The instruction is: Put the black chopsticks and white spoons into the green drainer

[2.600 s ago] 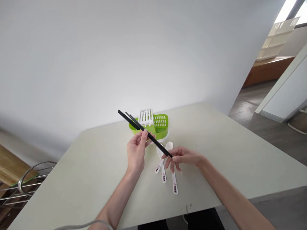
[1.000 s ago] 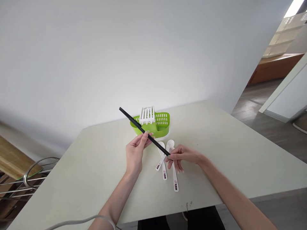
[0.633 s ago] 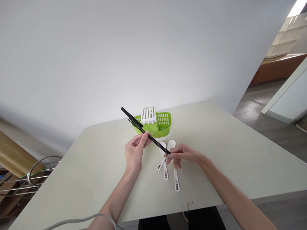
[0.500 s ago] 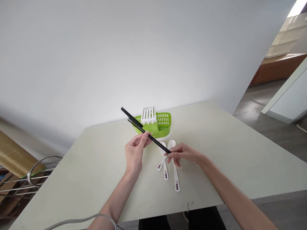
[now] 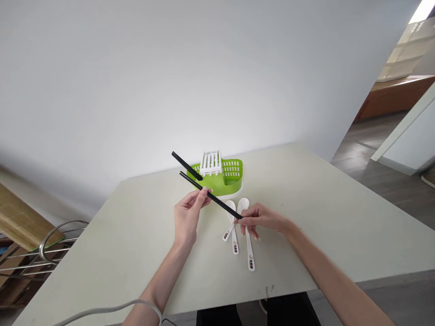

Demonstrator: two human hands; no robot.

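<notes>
Between my two hands runs a pair of black chopsticks (image 5: 220,203), slanting from upper left to lower right above the table. My left hand (image 5: 190,210) pinches them near the middle, thumb on top. At their lower right ends, the fingers of my right hand (image 5: 253,218) are closed on them. Behind the hands stands a green basket (image 5: 214,185) with a white slatted rack (image 5: 211,162). More black chopsticks (image 5: 186,165) lean out of its left side. Several white spoons (image 5: 250,253) lie under and beside my right hand, partly covered by it.
The pale table (image 5: 136,235) meets a white wall (image 5: 217,81) at the back. A grey cable (image 5: 108,311) crosses near my left forearm. At the far left is a metal rack (image 5: 50,249) with a bamboo mat (image 5: 27,217).
The upper ends of the held chopsticks have dropped slightly, and the two sticks lie closer together. My left hand has shifted a little left. The basket and spoons have stayed put.
</notes>
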